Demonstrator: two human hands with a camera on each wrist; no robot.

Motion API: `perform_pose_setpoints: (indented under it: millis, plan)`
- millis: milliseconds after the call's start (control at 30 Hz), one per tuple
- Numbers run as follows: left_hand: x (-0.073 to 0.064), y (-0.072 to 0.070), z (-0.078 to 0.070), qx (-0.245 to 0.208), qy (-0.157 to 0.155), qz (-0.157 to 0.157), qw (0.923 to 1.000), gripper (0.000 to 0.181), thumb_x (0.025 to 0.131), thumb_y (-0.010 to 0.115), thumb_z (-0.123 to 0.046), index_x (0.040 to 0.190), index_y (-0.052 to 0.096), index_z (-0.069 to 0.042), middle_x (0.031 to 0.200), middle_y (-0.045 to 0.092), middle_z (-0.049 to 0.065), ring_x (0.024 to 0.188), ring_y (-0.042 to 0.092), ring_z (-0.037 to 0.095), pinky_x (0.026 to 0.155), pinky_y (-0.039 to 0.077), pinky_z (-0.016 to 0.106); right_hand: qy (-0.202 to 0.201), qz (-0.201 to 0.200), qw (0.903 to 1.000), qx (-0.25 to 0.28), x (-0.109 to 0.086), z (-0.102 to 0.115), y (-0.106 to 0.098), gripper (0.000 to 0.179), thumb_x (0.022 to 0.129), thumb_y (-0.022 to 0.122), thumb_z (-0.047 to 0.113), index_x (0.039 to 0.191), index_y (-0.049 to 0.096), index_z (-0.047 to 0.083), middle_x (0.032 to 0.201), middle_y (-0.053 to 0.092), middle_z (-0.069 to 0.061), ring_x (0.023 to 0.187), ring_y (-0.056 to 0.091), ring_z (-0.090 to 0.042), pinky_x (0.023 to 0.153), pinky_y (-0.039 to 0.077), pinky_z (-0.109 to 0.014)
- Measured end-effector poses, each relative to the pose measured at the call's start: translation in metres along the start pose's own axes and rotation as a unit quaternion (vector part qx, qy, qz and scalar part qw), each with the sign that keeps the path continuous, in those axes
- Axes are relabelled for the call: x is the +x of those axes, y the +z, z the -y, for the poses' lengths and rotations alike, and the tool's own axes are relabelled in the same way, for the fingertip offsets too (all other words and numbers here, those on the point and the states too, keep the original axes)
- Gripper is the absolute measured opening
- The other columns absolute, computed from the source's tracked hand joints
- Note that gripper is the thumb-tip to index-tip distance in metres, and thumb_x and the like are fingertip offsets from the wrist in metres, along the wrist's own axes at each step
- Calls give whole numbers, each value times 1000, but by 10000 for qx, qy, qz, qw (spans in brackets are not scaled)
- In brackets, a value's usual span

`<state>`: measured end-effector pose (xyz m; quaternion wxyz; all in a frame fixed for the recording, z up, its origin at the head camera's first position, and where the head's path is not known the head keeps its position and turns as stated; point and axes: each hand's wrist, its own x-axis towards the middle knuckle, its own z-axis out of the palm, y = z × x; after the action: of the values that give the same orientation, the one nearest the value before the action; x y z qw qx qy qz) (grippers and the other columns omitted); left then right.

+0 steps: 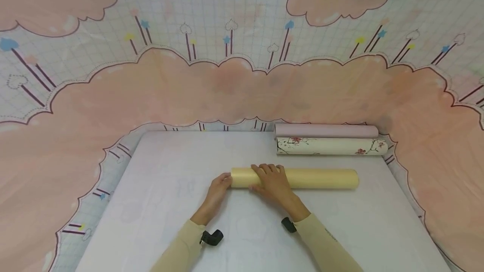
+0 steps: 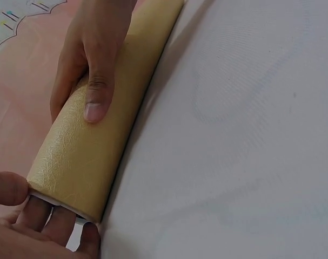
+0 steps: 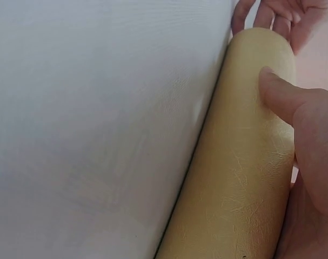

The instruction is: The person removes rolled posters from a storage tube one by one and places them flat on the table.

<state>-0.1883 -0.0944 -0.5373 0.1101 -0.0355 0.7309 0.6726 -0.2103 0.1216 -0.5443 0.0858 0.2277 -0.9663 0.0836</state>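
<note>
A yellow wallpaper roll with a fine creased sheen lies crosswise on the white table. At its left end is my left hand; in the left wrist view some of its fingers reach into the roll's open end while the thumb sits at the outer rim. My right hand grips the roll from above, left of its middle. Its thumb presses the near side in the right wrist view, and the other fingers go over the far side, partly hidden there.
Two more rolls lie side by side at the table's back right: a pale pink one and a white one with red blossoms. Behind the white table hangs a pink cloud-patterned cloth, which also runs along both sides.
</note>
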Motion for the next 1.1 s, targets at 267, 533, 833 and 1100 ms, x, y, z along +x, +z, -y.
perform_pose_setpoints:
  millis: [267,533,833,1100]
  plan:
    - [11,-4,16,210,-36,-278,9994,34,102,49,-21,126,60,1,122,65,15,122,51,25,109,36,45,13,40,9999,-98,2,0,0,71,87,61,62,144,48,21,127,61,-7,117,57,-32,99,39,-56]
    - [10,-11,16,385,-128,-451,9982,32,101,50,-19,124,61,1,118,69,18,109,60,19,97,43,33,65,156,9999,-31,0,2,0,72,87,59,62,145,47,21,130,60,-7,119,56,-32,101,37,-57]
    - [9,-21,16,313,-69,-561,9979,35,101,51,-17,127,59,5,128,63,22,123,56,31,106,42,42,48,78,10000,-5,-1,2,0,72,87,60,62,145,46,22,130,60,-7,119,55,-32,102,36,-56]
    - [10,-16,15,251,-67,-616,9978,42,101,52,-20,132,55,7,136,58,24,136,47,37,115,35,51,57,197,9998,82,0,3,-1,73,88,58,62,146,45,21,131,59,-8,121,54,-33,103,35,-57]
